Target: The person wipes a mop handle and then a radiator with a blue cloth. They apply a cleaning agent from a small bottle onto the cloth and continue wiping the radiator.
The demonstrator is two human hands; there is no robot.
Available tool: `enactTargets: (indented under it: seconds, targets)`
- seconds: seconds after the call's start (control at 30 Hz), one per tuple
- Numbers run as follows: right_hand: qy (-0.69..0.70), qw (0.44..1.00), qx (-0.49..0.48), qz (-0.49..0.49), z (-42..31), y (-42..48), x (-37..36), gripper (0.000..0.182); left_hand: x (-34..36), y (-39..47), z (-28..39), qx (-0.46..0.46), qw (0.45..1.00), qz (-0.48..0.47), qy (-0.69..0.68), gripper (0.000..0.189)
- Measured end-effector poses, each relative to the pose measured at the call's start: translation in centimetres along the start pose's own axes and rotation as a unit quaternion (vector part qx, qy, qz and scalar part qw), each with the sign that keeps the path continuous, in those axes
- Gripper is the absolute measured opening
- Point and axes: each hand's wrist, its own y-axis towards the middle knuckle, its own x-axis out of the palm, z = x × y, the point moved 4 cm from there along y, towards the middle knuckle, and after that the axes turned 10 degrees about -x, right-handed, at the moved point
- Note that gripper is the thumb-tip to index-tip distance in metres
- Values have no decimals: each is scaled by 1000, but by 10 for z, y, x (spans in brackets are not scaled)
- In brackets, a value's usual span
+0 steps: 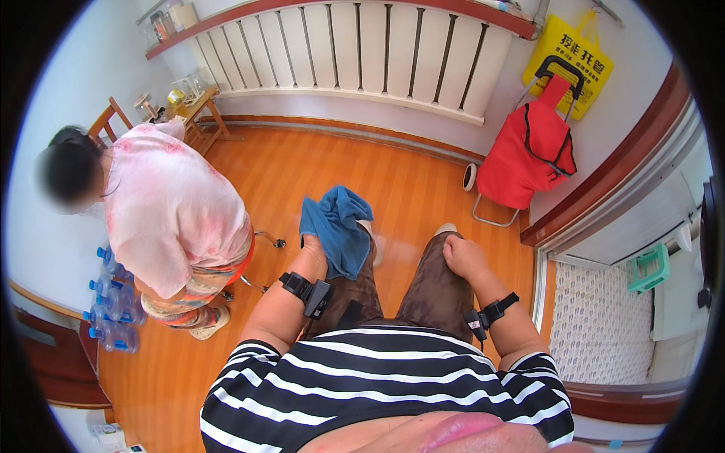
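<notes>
A blue towel hangs in folds over my left hand, which grips it from below. The cloth hides most of the fingers on that side. It drapes down in front of my left thigh. My right hand rests on my right leg in brown patterned trousers, its fingers curled in with no object showing in them. Each forearm wears a black strap; the left one carries a dark device, and the right one a smaller device.
At left a person bends near a small wooden table with glassware. Several large plastic bottles stand by the wall. Ahead is a white radiator. A red trolley bag stands at right beside a doorway; a green stool is beyond it.
</notes>
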Motion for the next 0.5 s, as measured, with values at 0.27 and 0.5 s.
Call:
enactTargets:
  seconds: [0.27,0.5]
  targets:
    - [59,998,-4,-10,20,67,4,23,-85,42,-44,-118,979,138,-90,96]
    - [46,997,25,-54,46,123,4,24,-75,87,-5,-95,986,124,-53,97]
